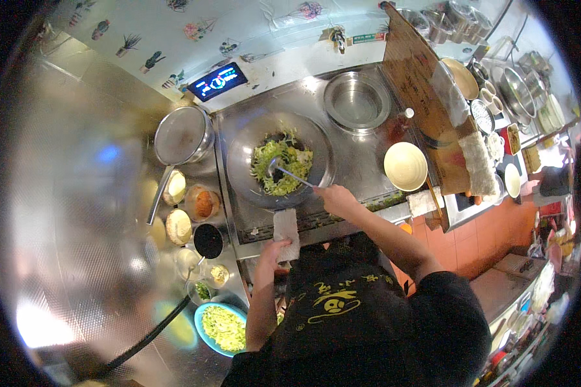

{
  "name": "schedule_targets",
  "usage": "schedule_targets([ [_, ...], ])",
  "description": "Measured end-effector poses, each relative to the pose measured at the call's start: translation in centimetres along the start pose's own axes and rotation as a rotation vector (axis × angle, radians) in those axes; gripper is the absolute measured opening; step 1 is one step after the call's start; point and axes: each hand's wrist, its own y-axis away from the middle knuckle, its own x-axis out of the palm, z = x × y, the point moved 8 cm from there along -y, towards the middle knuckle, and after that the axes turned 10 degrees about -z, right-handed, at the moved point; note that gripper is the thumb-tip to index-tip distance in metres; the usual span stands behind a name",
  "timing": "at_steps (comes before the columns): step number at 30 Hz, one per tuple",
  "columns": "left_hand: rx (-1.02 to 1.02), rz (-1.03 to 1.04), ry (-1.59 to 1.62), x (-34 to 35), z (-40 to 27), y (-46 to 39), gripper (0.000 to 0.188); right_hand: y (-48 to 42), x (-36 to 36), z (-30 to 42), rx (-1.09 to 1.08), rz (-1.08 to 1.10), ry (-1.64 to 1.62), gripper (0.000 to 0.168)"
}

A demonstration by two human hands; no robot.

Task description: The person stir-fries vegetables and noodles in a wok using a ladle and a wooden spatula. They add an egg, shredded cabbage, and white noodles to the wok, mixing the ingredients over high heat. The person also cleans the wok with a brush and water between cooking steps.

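A metal wok (242,179) sits on the stove, with shredded green vegetable (290,181) and some pale yellowish pieces in it. My right hand (340,201) grips the long handle of a metal ladle (295,176), whose bowl rests among the shreds. Below the wok's near rim, my left hand (274,255) holds a folded white cloth (286,230). The cloth reaches up to the rim; whether a wok handle lies inside it is hidden. A pale ribbed bowl (405,167) stands right of the wok, near a red-filled bottle with a white cap (408,113).
Left of the stove are a lidded saucepan (181,135), several seasoning containers (203,203) and a blue basin of shredded vegetable (222,329). A wide steel pot (357,101) sits behind. Cardboard (416,82) screens the right side, and a lit display (218,81) is on the wall.
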Motion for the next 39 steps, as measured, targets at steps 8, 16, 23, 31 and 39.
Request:
schedule_targets([
  [8, -0.049, -0.040, -0.020, 0.3, 0.5, -3.3, 0.050, -4.9, 2.6, -3.8, 0.333, -0.211, -0.615, 0.044],
  [16, 0.012, 0.003, -0.007, 0.0, 2.1, -5.2, 0.064, -0.7, -4.4, -2.2, 0.082, -0.188, -0.221, 0.044],
  [23, -0.112, 0.036, 0.052, -2.1, 9.3, -13.6, 0.083, -1.3, 5.6, -4.2, 0.714, 0.016, -1.207, 0.038],
  [31, 0.018, 0.171, 0.148, 1.9, -0.2, -1.7, 0.038, 6.8, 0.2, -0.5, 0.239, -0.020, -0.402, 0.034],
  [39, -0.018, 0.234, 0.206, 2.3, -0.9, -1.3, 0.039, 1.3, 2.4, -6.0, 0.376, -0.498, -0.336, 0.042],
])
